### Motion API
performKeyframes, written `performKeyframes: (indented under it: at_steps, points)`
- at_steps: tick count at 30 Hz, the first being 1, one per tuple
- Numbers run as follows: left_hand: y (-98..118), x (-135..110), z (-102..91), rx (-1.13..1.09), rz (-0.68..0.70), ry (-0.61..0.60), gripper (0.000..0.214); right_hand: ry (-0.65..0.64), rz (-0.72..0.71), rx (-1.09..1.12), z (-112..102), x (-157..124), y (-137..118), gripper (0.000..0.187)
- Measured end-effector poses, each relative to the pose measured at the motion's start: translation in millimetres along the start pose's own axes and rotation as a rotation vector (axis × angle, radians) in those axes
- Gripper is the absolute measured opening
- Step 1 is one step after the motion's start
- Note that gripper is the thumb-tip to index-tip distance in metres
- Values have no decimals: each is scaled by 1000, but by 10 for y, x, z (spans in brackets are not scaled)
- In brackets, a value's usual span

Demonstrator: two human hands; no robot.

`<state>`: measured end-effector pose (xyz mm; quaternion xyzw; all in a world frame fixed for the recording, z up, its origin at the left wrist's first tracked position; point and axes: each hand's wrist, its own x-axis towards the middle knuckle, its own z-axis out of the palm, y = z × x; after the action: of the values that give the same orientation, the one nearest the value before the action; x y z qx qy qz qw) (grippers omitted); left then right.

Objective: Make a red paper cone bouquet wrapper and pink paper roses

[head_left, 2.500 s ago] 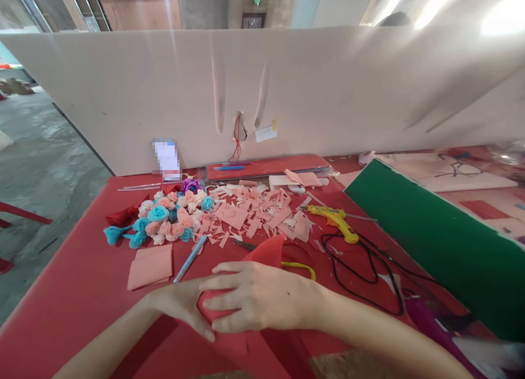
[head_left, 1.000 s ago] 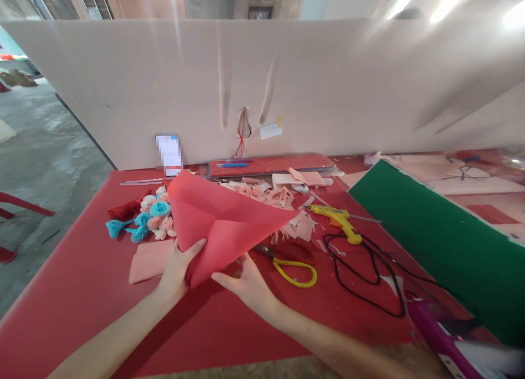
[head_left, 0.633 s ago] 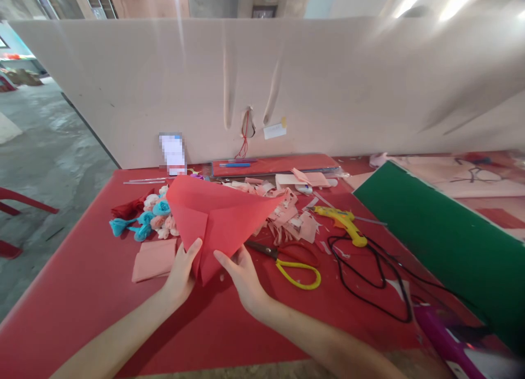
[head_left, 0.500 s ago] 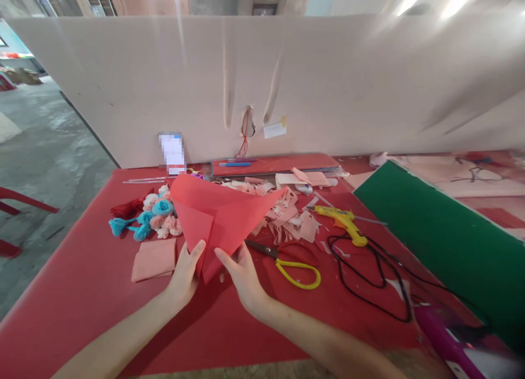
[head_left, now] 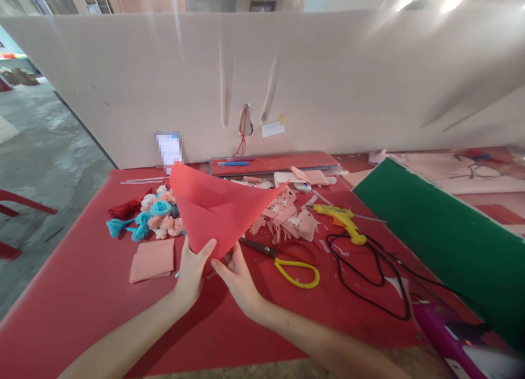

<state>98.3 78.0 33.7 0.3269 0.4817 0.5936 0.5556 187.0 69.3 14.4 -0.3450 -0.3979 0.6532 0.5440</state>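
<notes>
A sheet of red paper (head_left: 221, 209), rolled into a cone with its wide mouth facing up and away, is held between my two hands above the table. My left hand (head_left: 194, 272) is closed on its lower left side, thumb on the near face. Opposite it, my right hand (head_left: 238, 278) pinches the lower right side close to the tip; its fingertips are partly hidden behind the paper. Just right of the cone lie scissors (head_left: 297, 272) with yellow and red handles. Pink, white and blue paper flowers (head_left: 161, 208) are bunched on the left, beside folded pink paper (head_left: 152, 261).
Pink paper scraps (head_left: 283, 217) are heaped behind the cone. To the right are a yellow glue gun (head_left: 344, 220) with a black cord, a green board (head_left: 435, 237) and a purple tool (head_left: 443, 335). A white panel (head_left: 344, 83) stands along the table's back edge.
The paper's left flap, a separate layer before, has been wrapped round into a smoother cone. My left thumb has moved right and up across it; the cone sits slightly higher.
</notes>
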Motion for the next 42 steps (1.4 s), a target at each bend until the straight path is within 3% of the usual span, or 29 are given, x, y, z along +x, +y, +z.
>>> performKeyframes:
  at_steps: [6,12,17,23,27,32,42]
  points:
    - [-22,20,-35,118,105,19,53,-74,35,44,11,-35,51,60]
    - [-14,-8,-46,188,143,5,59,-82,56,77,25,-19,-4,48]
    - [18,6,-102,92,53,-5,53,-64,141,74,-3,30,-60,42]
    - [207,64,-151,15,-213,-226,49,-181,184,56,-58,81,-139,38]
    - [291,45,-99,14,-151,-120,50,-273,161,53,-93,98,-195,42]
    - [260,18,-65,35,-151,-105,44,-384,161,63,-124,107,-227,47]
    - [238,-8,-68,-12,-109,-119,44,-397,133,-70,-139,130,-237,48]
